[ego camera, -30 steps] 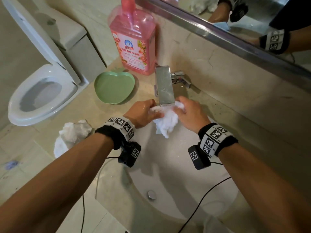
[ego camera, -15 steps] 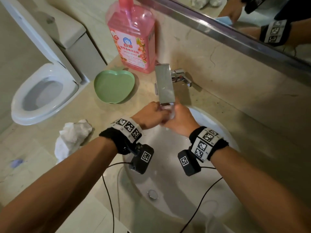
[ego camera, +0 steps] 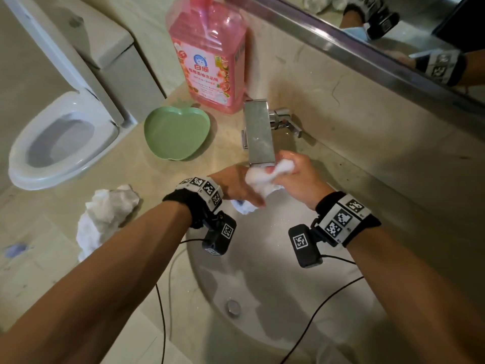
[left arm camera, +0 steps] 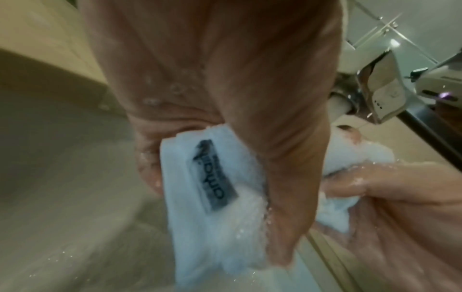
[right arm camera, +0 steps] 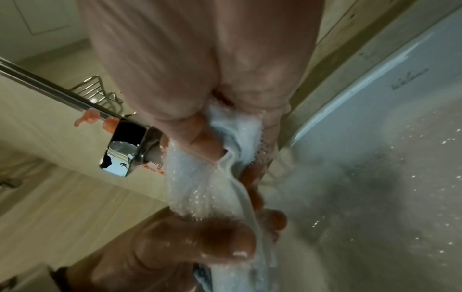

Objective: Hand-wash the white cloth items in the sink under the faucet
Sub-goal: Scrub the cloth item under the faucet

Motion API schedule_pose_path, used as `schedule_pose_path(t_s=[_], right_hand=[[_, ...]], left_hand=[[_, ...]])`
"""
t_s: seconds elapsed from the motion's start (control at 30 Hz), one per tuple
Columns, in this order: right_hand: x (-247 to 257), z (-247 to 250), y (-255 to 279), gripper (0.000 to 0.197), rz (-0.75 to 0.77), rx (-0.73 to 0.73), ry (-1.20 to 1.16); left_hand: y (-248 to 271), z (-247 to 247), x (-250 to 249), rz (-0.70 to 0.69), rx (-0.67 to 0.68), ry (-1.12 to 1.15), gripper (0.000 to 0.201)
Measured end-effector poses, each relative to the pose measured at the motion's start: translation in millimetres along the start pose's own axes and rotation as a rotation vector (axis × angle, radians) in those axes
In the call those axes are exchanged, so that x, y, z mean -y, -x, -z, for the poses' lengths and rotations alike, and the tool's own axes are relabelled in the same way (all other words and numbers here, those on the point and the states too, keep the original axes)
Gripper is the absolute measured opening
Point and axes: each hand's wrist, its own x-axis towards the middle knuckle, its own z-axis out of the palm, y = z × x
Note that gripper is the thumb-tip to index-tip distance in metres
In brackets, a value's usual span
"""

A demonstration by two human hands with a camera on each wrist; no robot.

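Two white cloths are in view, and only one is in the hands. Taking the faucet [ego camera: 259,132] as the landmark: a pink detergent bottle [ego camera: 210,59] stands on the counter just behind and to the left of it, against the wall; a green apple-shaped dish [ego camera: 177,135] lies on the counter to its left; a crumpled white cloth on the counter [ego camera: 105,216] sits further left and nearer the person, well apart from the spout. A toilet [ego camera: 60,143] stands beyond the counter's left end, and a mirror [ego camera: 393,35] runs along the wall above the faucet. The sink [ego camera: 262,298] opens directly below the spout, its drain nearer the person. Black cables from the wrist cameras trail across the basin's near rim.

The held white cloth [ego camera: 262,179] is bunched right under the spout's tip, wet and glistening with droplets. In the left wrist view a dark printed label [left arm camera: 215,175] shows on a flat band of the cloth that hangs below the palm.

The left hand [ego camera: 233,185] comes in from the left of the spout, fingers curled round the lower bunch. The right hand [ego camera: 296,177] comes in from the right, thumb and fingers pinching the upper end. Both hands are wet and close together.
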Motion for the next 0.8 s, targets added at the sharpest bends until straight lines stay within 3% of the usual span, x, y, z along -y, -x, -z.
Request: schedule_pose_path(t_s=[0.07, 0.1, 0.17, 0.27, 0.37, 0.43, 0.57, 0.67, 0.73, 0.8], right_hand=[[-5, 6, 2, 0.041, 0.022, 0.006, 0.032], [-8, 8, 2, 0.036, 0.004, 0.027, 0.042], [-11, 16, 2, 0.019, -0.095, 0.091, -0.01], [-17, 19, -1, 0.036, -0.277, 0.158, -0.166], [-20, 9, -3, 0.054, -0.368, 0.206, -0.077], [-20, 1, -7, 0.048, -0.379, 0.254, 0.052], [-18, -8, -15, 0.037, -0.165, 0.239, 0.605], [-16, -12, -21, 0.03, 0.062, 0.193, 0.899], [-15, -13, -21, 0.029, 0.165, 0.159, 1.035], [-17, -13, -20, 0.024, 0.243, 0.126, 1.114]], left_hand=[[-9, -2, -1, 0.01, 0.008, -0.067, 0.027], [-11, -3, -2, 0.009, -0.018, -0.149, 0.01], [-15, -7, -4, 0.017, -0.174, -0.337, 0.005], [-15, -10, -8, -0.124, -0.382, -0.412, 0.019], [-14, -8, -9, -0.252, -0.376, -0.497, 0.027], [-12, -6, -10, -0.266, -0.361, -0.611, 0.035], [-11, -9, -17, -0.16, -0.319, -0.716, 0.032], [-16, -12, -17, -0.038, -0.341, -0.433, 0.022], [-24, -15, -13, 0.04, -0.361, -0.397, 0.033], [-30, -20, -9, 0.094, -0.351, -0.507, 0.041]])
